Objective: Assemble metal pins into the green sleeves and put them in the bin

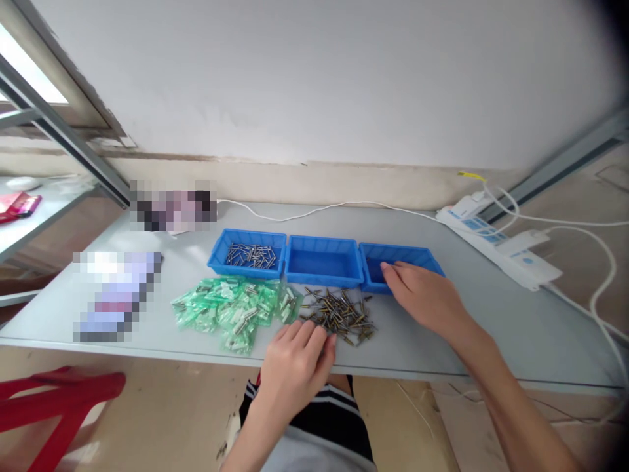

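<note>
My left hand [297,357] rests at the table's front edge, its curled fingers beside the near-left side of a pile of loose metal pieces [339,314]; whether it holds anything is hidden. Over the right blue bin [430,260] is my right hand [422,295], fingers bent down into it, their tips and anything in them hidden. The middle blue bin [324,262] shows a bare floor. Many silvery metal pins [251,255] lie in the left blue bin [219,267]. Green-tinted plastic packets [236,308] with small parts are heaped in front of it.
A white power strip [501,249] with plugs and cables lies at the right. A white cable [314,211] runs along the back. Blurred-out items [118,295] are on the left. A red stool [59,400] stands below, left.
</note>
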Demonstrator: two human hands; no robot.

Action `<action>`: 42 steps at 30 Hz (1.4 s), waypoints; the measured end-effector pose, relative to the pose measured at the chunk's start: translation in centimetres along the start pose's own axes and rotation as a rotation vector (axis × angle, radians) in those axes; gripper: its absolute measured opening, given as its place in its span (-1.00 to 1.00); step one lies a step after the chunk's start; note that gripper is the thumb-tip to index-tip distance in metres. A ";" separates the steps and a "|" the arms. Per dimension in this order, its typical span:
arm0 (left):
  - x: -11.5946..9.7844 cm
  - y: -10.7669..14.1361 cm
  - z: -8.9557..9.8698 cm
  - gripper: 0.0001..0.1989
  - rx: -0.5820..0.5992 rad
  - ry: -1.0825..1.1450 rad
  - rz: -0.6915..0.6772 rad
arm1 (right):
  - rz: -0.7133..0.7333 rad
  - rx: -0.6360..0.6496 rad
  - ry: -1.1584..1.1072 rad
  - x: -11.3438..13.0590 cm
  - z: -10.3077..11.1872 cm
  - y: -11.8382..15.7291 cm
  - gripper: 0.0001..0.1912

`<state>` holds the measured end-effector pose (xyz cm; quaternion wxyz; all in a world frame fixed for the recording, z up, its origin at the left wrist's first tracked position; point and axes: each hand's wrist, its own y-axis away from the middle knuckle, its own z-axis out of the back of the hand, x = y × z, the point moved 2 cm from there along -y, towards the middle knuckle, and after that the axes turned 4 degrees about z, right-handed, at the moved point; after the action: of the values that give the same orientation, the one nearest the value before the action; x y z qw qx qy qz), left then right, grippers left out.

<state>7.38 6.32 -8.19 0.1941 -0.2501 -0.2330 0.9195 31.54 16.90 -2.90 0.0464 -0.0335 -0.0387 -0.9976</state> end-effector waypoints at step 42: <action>0.0 0.1 0.1 -0.66 -0.030 -0.034 -0.027 | 0.151 0.224 -0.338 -2.4 -0.5 -4.0 -0.54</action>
<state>7.36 6.20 -8.15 0.1985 -0.2341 -0.2536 0.9173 33.56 21.05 -3.85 0.1172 -0.1980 -0.1538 -0.9609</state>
